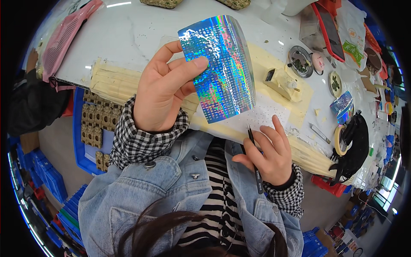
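Dark hair, denim jacket nearest lens. Left hand (160,92) pinches holographic sheet (220,68) by its edge, raised above desk (128,34). Right hand (267,156), grip closed on black tweezers (254,160), rests at desk edge. Judged: inspecting sheet; next, tweezer tips must meet sheet precisely.

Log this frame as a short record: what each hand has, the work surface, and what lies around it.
Left hand: raised, pinching a holographic sheet by its left edge, thumb on the front
Right hand: holds black tweezers, tips pointing up toward the sheet
Work surface: white table, partly covered in cream tape strips
On table: tape roll, round metal dish, small taped block
Left of table: blue bin with small brown parts
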